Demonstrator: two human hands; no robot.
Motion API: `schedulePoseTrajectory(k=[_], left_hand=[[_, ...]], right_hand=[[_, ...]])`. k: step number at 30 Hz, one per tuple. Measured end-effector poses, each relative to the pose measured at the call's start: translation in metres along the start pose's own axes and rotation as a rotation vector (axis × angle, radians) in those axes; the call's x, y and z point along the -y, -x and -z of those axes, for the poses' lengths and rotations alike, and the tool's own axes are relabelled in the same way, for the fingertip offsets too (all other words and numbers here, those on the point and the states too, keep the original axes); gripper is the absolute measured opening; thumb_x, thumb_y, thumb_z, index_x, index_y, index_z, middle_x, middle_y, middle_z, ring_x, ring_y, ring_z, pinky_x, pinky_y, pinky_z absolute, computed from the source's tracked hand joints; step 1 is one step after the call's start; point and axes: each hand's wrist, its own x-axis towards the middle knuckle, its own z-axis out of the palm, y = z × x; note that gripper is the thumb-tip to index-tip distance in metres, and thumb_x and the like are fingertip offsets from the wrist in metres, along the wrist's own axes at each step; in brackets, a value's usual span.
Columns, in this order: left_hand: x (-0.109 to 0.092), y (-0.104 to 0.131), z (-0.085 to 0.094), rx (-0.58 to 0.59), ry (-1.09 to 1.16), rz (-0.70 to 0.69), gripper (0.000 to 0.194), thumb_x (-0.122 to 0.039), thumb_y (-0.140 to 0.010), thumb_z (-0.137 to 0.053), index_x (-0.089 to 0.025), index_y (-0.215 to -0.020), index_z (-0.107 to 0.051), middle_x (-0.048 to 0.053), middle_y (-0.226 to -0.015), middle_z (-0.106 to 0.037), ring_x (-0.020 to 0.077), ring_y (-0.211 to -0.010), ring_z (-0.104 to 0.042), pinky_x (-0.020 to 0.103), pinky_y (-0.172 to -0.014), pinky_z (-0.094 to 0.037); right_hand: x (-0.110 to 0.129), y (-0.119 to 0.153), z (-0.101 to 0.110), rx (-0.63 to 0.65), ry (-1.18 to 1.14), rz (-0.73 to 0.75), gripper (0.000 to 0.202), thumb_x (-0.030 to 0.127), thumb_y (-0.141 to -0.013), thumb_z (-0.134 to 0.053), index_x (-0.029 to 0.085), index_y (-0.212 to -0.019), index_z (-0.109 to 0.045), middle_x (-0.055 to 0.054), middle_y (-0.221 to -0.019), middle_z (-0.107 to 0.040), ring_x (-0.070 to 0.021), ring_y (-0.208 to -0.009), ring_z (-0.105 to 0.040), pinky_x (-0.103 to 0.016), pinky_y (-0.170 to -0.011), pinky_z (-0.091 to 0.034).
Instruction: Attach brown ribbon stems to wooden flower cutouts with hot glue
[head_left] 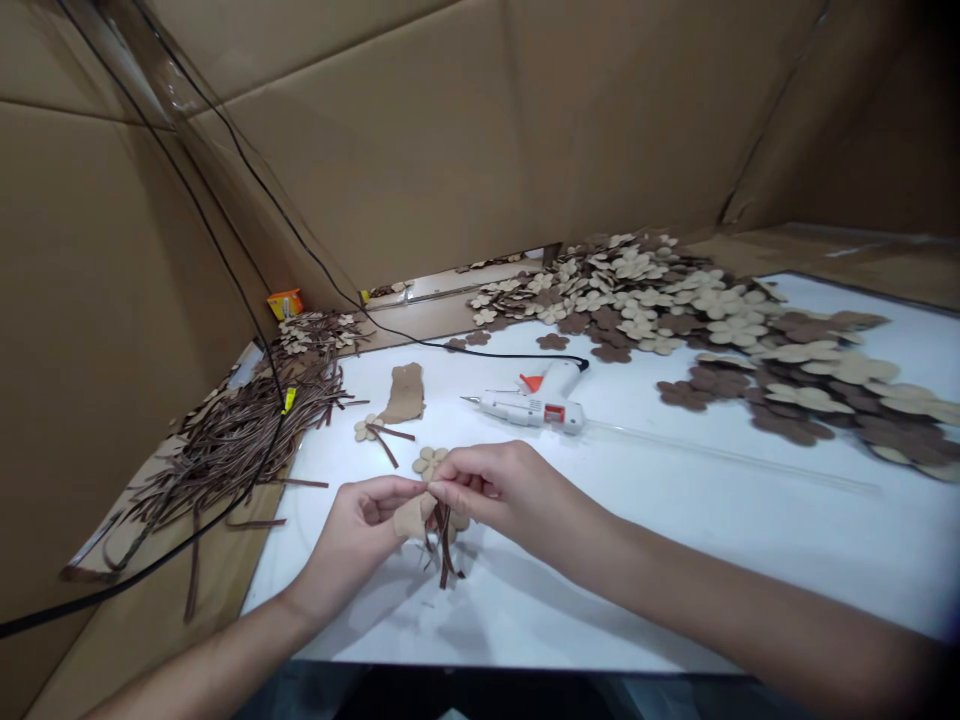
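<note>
Low over the white board, my left hand (356, 530) and my right hand (510, 485) meet at the fingertips, both pinched closed. Between them is a beige flower (430, 462) piece with dark brown strips (445, 550) hanging down. A small beige scrap (409, 519) covers or lies against my left thumb; I cannot tell which. Just beyond lie a small flower with two brown strips (367, 429) and a beige fabric piece (406, 392). A white glue gun (536, 408) rests on its side, a clear glue stick (720, 457) running out of its back.
Beige and brown flower cutouts (739, 320) are heaped at the back right. Many brown strips (232, 440) lie piled on the left, near an orange box (285, 303). A black cord (420, 340) crosses to the glue gun. Cardboard walls (450, 150) enclose the board (622, 610).
</note>
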Motion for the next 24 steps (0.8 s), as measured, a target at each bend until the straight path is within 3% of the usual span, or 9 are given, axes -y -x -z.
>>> schedulePoseTrajectory(k=[6, 13, 19, 24], left_hand=[[0.0018, 0.0018, -0.0033, -0.062, 0.032, 0.019, 0.018, -0.027, -0.068, -0.072, -0.011, -0.064, -0.066, 0.001, -0.060, -0.065, 0.0095, -0.056, -0.056, 0.017, -0.056, -0.045], [0.0032, 0.0035, -0.0050, -0.114, 0.043, -0.047, 0.012, -0.023, -0.068, -0.072, -0.013, -0.067, -0.066, 0.001, -0.061, -0.066, 0.0107, -0.057, -0.059, 0.018, -0.056, -0.046], [0.0043, -0.0006, 0.0019, -0.196, 0.082, -0.089, 0.013, -0.024, -0.068, -0.072, -0.013, -0.068, -0.068, 0.002, -0.064, -0.067, 0.0109, -0.060, -0.058, 0.019, -0.059, -0.046], [0.0078, -0.0006, -0.0011, 0.018, 0.266, -0.011, 0.013, -0.027, -0.072, -0.071, -0.013, -0.071, -0.069, 0.003, -0.069, -0.066, 0.0118, -0.066, -0.059, 0.021, -0.066, -0.046]], right_hand=[[-0.0003, 0.0017, -0.0041, 0.002, -0.067, -0.028, 0.014, 0.024, -0.083, -0.053, 0.017, -0.075, -0.063, 0.001, -0.064, -0.065, -0.0094, -0.056, -0.058, -0.017, -0.051, -0.040], [-0.0028, 0.0006, -0.0019, 0.010, -0.223, -0.053, 0.016, 0.030, -0.083, -0.055, 0.017, -0.076, -0.063, -0.001, -0.069, -0.066, -0.0115, -0.061, -0.060, -0.020, -0.056, -0.046], [-0.0015, -0.0006, 0.0038, -0.040, -0.195, -0.010, 0.020, 0.035, -0.083, -0.056, 0.019, -0.079, -0.067, 0.000, -0.071, -0.065, -0.0111, -0.062, -0.056, -0.021, -0.057, -0.043], [-0.0019, -0.0005, 0.0005, -0.033, -0.160, 0.016, 0.022, 0.035, -0.085, -0.054, 0.022, -0.101, -0.062, 0.001, -0.074, -0.065, -0.0117, -0.066, -0.057, -0.021, -0.060, -0.043]])
